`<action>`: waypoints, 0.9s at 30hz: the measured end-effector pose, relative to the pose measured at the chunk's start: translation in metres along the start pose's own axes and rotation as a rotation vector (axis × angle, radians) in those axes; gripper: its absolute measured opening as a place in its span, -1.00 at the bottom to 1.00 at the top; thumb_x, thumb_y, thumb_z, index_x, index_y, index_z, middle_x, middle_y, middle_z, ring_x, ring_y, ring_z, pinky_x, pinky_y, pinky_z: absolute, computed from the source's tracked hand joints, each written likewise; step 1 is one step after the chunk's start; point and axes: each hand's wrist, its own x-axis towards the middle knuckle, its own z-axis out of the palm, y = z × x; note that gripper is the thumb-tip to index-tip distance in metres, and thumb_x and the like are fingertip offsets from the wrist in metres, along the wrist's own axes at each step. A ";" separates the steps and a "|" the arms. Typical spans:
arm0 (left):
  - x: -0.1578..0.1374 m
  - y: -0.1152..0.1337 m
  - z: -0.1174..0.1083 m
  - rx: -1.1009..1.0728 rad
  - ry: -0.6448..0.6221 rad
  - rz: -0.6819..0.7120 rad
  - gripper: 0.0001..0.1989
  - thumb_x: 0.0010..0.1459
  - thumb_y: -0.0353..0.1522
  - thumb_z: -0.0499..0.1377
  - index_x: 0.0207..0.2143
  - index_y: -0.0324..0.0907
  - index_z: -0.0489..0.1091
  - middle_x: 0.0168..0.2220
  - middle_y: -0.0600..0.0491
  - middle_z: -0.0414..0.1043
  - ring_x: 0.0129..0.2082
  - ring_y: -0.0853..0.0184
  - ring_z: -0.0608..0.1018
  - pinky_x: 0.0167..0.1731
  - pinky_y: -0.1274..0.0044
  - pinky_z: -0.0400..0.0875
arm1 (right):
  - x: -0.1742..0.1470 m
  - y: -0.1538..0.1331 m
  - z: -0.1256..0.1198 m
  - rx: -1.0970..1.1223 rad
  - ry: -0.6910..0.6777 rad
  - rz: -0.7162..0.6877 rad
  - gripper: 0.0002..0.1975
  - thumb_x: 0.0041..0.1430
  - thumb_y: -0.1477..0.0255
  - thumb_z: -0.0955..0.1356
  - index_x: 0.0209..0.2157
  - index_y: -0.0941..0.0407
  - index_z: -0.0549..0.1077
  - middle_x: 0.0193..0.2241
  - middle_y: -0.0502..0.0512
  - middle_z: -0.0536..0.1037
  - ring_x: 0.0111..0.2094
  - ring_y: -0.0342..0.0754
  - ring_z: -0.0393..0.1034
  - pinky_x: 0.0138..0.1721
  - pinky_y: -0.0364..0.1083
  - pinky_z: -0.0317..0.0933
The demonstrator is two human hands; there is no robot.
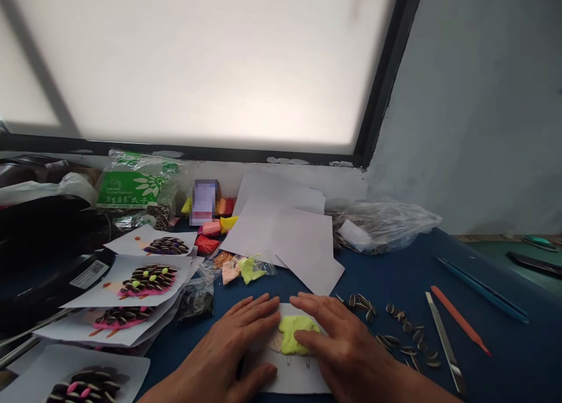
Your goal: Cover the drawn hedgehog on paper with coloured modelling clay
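Your left hand (246,338), fingers extended and grasping nothing, lies over the left edge of the paper (293,381); your right hand (346,338), likewise unclenched, sets its thumb on the yellow clay (290,336). Probably light, soft and easily dented, the clay is best taken gently by its border. It lies on the paper between your hands, partly beneath the right thumb.
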 end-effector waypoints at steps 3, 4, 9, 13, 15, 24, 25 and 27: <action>0.002 0.004 -0.004 -0.008 0.021 0.008 -0.39 0.20 -0.29 0.19 0.28 0.03 0.11 0.34 -0.03 0.05 0.29 0.07 0.21 0.22 0.16 0.18 | 0.001 -0.003 0.002 -0.017 0.016 -0.006 -0.72 0.15 0.54 0.29 -0.11 0.14 0.50 0.17 0.32 0.36 0.21 0.17 0.21 0.13 0.15 0.22; 0.003 0.006 -0.005 -0.014 0.016 0.004 -0.38 0.20 -0.29 0.20 0.29 0.04 0.10 0.33 -0.01 0.06 0.29 0.07 0.21 0.22 0.17 0.18 | 0.002 -0.003 0.003 -0.024 0.013 -0.017 -0.74 0.18 0.50 0.30 -0.10 0.13 0.50 0.17 0.32 0.36 0.20 0.18 0.22 0.12 0.15 0.23; 0.008 0.008 -0.009 -0.017 -0.020 -0.018 -0.41 0.21 -0.25 0.20 0.27 0.06 0.16 0.29 0.04 0.16 0.28 0.08 0.24 0.24 0.19 0.17 | 0.001 -0.001 0.007 -0.062 -0.001 -0.031 -0.76 0.26 0.39 0.31 -0.07 0.11 0.49 0.16 0.32 0.38 0.19 0.19 0.24 0.10 0.15 0.26; 0.009 0.012 -0.012 -0.008 -0.042 -0.027 -0.47 0.23 -0.19 0.18 0.24 0.06 0.21 0.30 0.07 0.15 0.28 0.07 0.23 0.23 0.19 0.18 | 0.000 0.002 0.009 -0.066 0.063 -0.051 -0.76 0.30 0.38 0.28 -0.09 0.14 0.49 0.14 0.33 0.40 0.17 0.17 0.27 0.09 0.12 0.27; 0.008 0.014 -0.014 0.009 -0.042 -0.021 -0.46 0.25 -0.19 0.17 0.25 0.05 0.18 0.30 0.07 0.15 0.28 0.07 0.24 0.23 0.19 0.17 | -0.002 0.005 0.014 -0.076 0.095 -0.066 -0.73 0.30 0.37 0.28 -0.04 0.14 0.47 0.14 0.34 0.39 0.18 0.17 0.25 0.09 0.12 0.27; 0.010 0.017 -0.017 0.072 -0.060 0.013 -0.48 0.29 -0.14 0.10 0.26 0.01 0.18 0.30 0.02 0.15 0.27 0.07 0.26 0.24 0.22 0.17 | -0.008 0.015 0.045 -0.152 0.270 -0.107 -0.72 0.30 0.26 0.26 -0.09 0.09 0.47 0.14 0.32 0.39 0.20 0.18 0.23 0.04 0.11 0.30; 0.010 0.017 -0.017 0.080 -0.068 0.018 -0.48 0.29 -0.15 0.10 0.26 0.01 0.17 0.30 0.01 0.14 0.27 0.07 0.25 0.24 0.21 0.16 | -0.008 0.015 0.045 -0.153 0.298 -0.111 -0.72 0.30 0.25 0.26 -0.10 0.10 0.47 0.13 0.32 0.40 0.19 0.17 0.24 0.03 0.11 0.31; 0.010 0.017 -0.016 0.082 -0.063 0.028 -0.47 0.30 -0.16 0.10 0.28 0.02 0.13 0.30 0.02 0.14 0.27 0.07 0.25 0.24 0.21 0.15 | -0.007 0.015 0.041 -0.165 0.297 -0.125 -0.70 0.31 0.25 0.26 -0.06 0.12 0.46 0.11 0.33 0.43 0.17 0.16 0.26 0.03 0.08 0.32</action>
